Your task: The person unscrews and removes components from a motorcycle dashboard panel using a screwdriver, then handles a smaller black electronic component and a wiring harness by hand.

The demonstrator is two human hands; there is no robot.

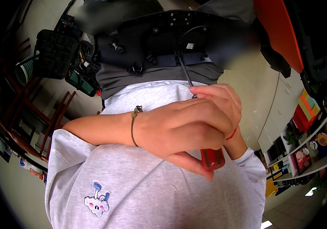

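A screwdriver runs from my hands up to a black plastic panel (163, 47) lying across my lap. My left hand (182, 126), with a green cord bracelet at the wrist, is wrapped around the red screwdriver handle (212, 159). Beyond it, partly covered, my right hand (224, 95) has its fingers closed around the tool near the base of the metal shaft (186, 72). The shaft's tip meets a small fitting (178, 54) on the panel's near edge. Clips, a cable and a white label (190, 45) show on the panel. Two blurred patches hide its ends.
An open black tool case (54, 53) lies at the left, with a green-toned section (80, 82). Farther left are wooden chair frames (24, 105) and a green basket (25, 69). A large orange panel (280, 34) rises at the right, above shelves (308, 160) of mixed items.
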